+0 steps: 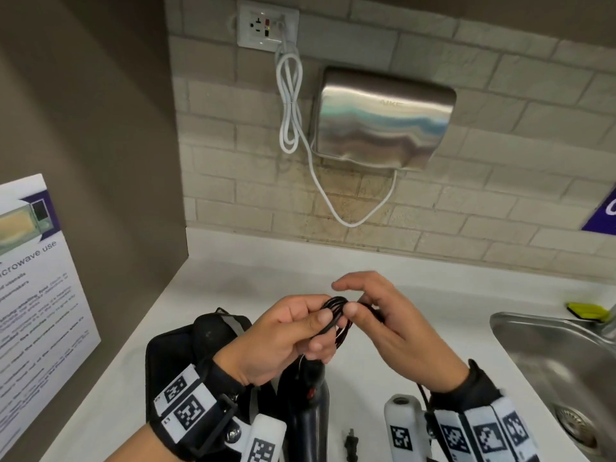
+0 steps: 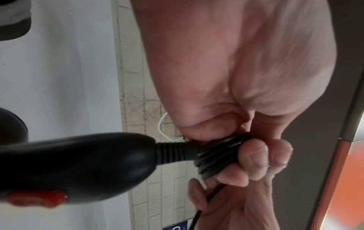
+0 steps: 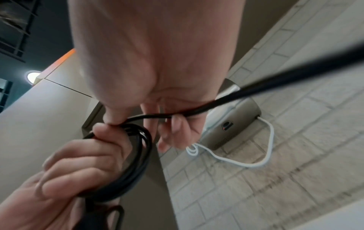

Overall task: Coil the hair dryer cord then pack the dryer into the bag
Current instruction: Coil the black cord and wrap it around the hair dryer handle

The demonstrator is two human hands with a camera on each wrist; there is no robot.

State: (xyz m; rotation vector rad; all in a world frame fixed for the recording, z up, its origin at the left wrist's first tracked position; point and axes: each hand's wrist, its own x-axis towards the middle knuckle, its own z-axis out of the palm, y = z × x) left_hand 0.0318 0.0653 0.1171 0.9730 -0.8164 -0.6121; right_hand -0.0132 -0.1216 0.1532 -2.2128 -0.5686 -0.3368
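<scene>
My left hand (image 1: 318, 328) grips a coil of the black hair dryer cord (image 1: 337, 311) just above the counter, several loops bunched in its curled fingers (image 2: 254, 157). The right hand (image 1: 355, 303) pinches the cord at the top of the coil (image 3: 138, 155), and the free length (image 3: 256, 87) runs on through its fingers. Below the coil hangs the black dryer handle (image 1: 310, 398), with its red switch (image 2: 37, 199). The plug (image 1: 350, 441) lies on the counter near the front. A black bag (image 1: 180, 358) lies under my left wrist.
A steel sink (image 1: 546, 355) is set into the white counter (image 1: 233, 288) at the right, a yellow-green sponge (image 1: 586, 310) behind it. On the tiled wall hang a steel hand dryer (image 1: 383, 118), its white cable (image 1: 293, 105) and an outlet (image 1: 266, 26). A poster (image 1: 36, 295) is at the left.
</scene>
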